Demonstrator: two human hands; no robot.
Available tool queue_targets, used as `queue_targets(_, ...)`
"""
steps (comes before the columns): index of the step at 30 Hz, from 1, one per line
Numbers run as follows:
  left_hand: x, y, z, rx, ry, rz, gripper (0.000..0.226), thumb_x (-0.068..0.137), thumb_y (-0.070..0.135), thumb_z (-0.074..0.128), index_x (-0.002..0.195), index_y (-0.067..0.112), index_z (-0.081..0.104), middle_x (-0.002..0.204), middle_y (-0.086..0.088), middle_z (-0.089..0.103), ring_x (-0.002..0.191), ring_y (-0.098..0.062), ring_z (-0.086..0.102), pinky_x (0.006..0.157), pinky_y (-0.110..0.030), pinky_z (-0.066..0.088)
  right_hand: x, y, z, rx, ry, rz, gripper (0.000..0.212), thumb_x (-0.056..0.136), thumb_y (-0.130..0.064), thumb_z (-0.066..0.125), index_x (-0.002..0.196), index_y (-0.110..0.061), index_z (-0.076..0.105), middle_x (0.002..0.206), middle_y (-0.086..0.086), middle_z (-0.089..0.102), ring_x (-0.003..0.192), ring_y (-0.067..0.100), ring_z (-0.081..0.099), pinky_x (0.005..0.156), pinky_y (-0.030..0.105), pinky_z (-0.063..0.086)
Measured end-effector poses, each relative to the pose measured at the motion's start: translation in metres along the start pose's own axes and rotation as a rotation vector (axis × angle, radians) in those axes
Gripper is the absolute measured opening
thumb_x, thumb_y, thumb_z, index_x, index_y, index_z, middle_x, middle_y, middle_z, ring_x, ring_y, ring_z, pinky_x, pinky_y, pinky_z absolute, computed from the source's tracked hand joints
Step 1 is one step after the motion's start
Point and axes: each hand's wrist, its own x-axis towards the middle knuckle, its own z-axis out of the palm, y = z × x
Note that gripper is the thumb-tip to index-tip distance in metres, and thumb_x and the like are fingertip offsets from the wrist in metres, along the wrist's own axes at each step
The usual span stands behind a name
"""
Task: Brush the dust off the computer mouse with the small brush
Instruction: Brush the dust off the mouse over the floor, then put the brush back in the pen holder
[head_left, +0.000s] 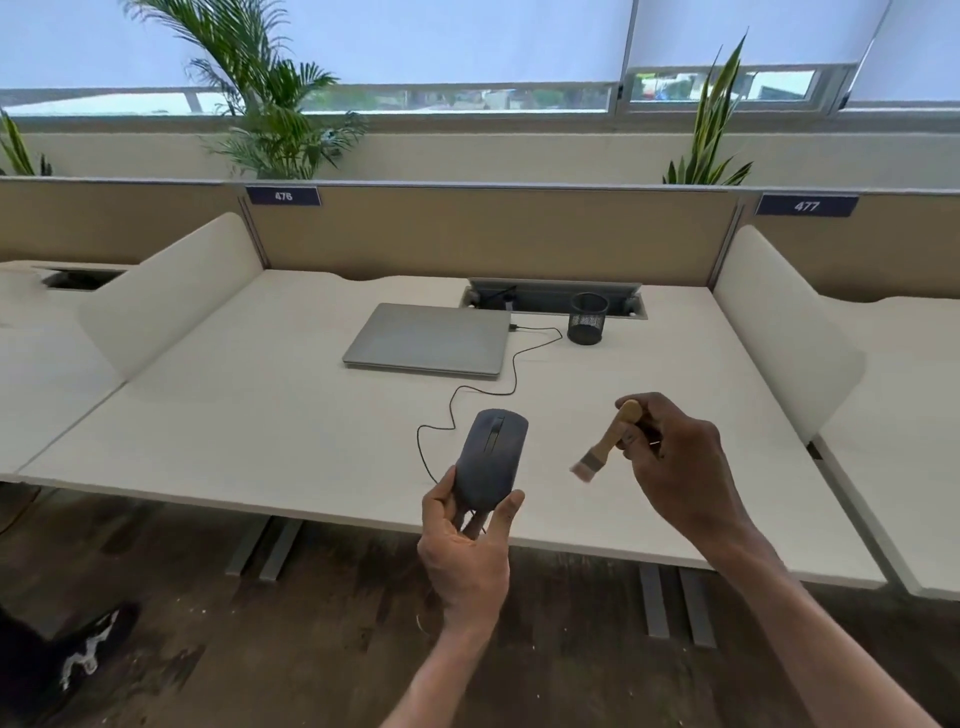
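Head: left hand (464, 540) grips mouse (491, 457); right hand (675, 462), brush (605, 441).

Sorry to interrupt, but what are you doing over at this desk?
A person holds a dark grey corded computer mouse up in the left hand, above the pale desk. The right hand grips a small wooden-handled brush, bristles pointing toward the mouse but apart from it.

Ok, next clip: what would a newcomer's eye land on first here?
The two hands at the near desk edge: the left hand holds up a dark mouse, and the right hand holds a small wooden brush beside it, bristles not touching. Behind them, a closed laptop lies on the desk.
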Motion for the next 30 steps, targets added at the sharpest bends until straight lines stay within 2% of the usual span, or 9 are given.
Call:
queue_targets(4, 0.028, -0.007, 0.015, 0.012, -0.022, -0.018, 0.073, 0.065, 0.035, 0.085, 0.129, 0.020, 0.055, 0.131, -0.006, 0.067, 0.118, -0.024, 0.068, 0.096, -0.042, 0.060, 0.030, 0.003, 0.016, -0.006, 0.031, -0.009, 0.015, 0.098, -0.002, 0.058, 0.109, -0.011, 0.064, 0.079, 0.008, 0.072, 0.071, 0.033, 0.070, 0.063, 0.050, 0.058)
queue_targets(7, 0.044, -0.010, 0.023, 0.026, -0.033, -0.012, 0.072, 0.064, 0.036, 0.085, 0.128, 0.021, 0.055, 0.129, -0.004, 0.067, 0.115, -0.022, 0.069, 0.094, -0.037, 0.061, 0.049, 0.007, 0.023, 0.009, 0.057, 0.009, 0.014, 0.100, -0.003, 0.054, 0.107, -0.008, 0.064, 0.080, 0.011, 0.072, 0.072, 0.036, 0.071, 0.065, 0.052, 0.058)
queue_targets(10, 0.060, -0.014, 0.033, 0.027, -0.051, 0.000, 0.070, 0.064, 0.036, 0.085, 0.125, 0.024, 0.054, 0.126, -0.002, 0.068, 0.112, -0.019, 0.070, 0.090, -0.024, 0.061, 0.070, 0.013, 0.026, 0.010, 0.091, -0.001, 0.014, 0.100, -0.003, 0.054, 0.104, -0.008, 0.066, 0.081, 0.010, 0.072, 0.073, 0.033, 0.071, 0.067, 0.050, 0.058)
queue_targets(15, 0.083, -0.027, 0.055, 0.030, -0.070, -0.021, 0.073, 0.064, 0.038, 0.086, 0.128, 0.018, 0.056, 0.126, -0.006, 0.070, 0.111, -0.022, 0.072, 0.089, -0.028, 0.062, 0.111, 0.039, 0.029, -0.043, 0.161, -0.025, 0.015, 0.095, 0.004, 0.056, 0.099, -0.001, 0.070, 0.096, 0.013, 0.069, 0.077, 0.035, 0.068, 0.071, 0.050, 0.055)
queue_targets(19, 0.096, -0.037, 0.081, 0.012, -0.057, -0.032, 0.074, 0.060, 0.039, 0.087, 0.125, 0.020, 0.057, 0.122, -0.005, 0.070, 0.109, -0.018, 0.072, 0.083, -0.018, 0.061, 0.146, 0.068, 0.033, -0.064, 0.210, -0.049, 0.014, 0.094, 0.003, 0.059, 0.099, 0.000, 0.073, 0.092, 0.014, 0.071, 0.076, 0.033, 0.066, 0.072, 0.048, 0.056)
queue_targets(22, 0.105, -0.043, 0.105, 0.001, -0.048, -0.046, 0.074, 0.060, 0.036, 0.088, 0.125, 0.020, 0.057, 0.122, -0.006, 0.070, 0.109, -0.015, 0.072, 0.082, -0.016, 0.060, 0.174, 0.094, 0.037, -0.070, 0.261, -0.047, 0.013, 0.093, 0.001, 0.063, 0.099, -0.001, 0.074, 0.090, 0.013, 0.073, 0.075, 0.028, 0.066, 0.072, 0.038, 0.054)
queue_targets(24, 0.110, -0.046, 0.121, 0.001, -0.037, -0.054, 0.072, 0.060, 0.035, 0.088, 0.123, 0.024, 0.057, 0.122, -0.004, 0.071, 0.109, -0.012, 0.072, 0.081, -0.014, 0.059, 0.194, 0.112, 0.039, -0.090, 0.301, -0.051, 0.011, 0.092, 0.000, 0.065, 0.097, -0.002, 0.074, 0.085, 0.012, 0.073, 0.071, 0.023, 0.062, 0.069, 0.027, 0.045)
queue_targets(26, 0.116, -0.051, 0.136, -0.001, -0.032, -0.064, 0.069, 0.060, 0.033, 0.089, 0.120, 0.028, 0.058, 0.121, -0.003, 0.071, 0.108, -0.012, 0.073, 0.082, -0.015, 0.059, 0.218, 0.130, 0.042, -0.093, 0.322, -0.053, 0.010, 0.092, -0.002, 0.064, 0.097, -0.002, 0.073, 0.083, 0.012, 0.074, 0.070, 0.020, 0.061, 0.069, 0.023, 0.040)
queue_targets(30, 0.127, -0.062, 0.165, 0.007, -0.028, -0.079, 0.061, 0.061, 0.025, 0.091, 0.111, 0.039, 0.058, 0.118, 0.003, 0.072, 0.103, -0.003, 0.073, 0.081, -0.014, 0.058, 0.269, 0.168, 0.053, -0.094, 0.328, -0.059, 0.011, 0.095, -0.006, 0.062, 0.098, -0.003, 0.072, 0.084, 0.012, 0.074, 0.071, 0.028, 0.066, 0.067, 0.034, 0.052)
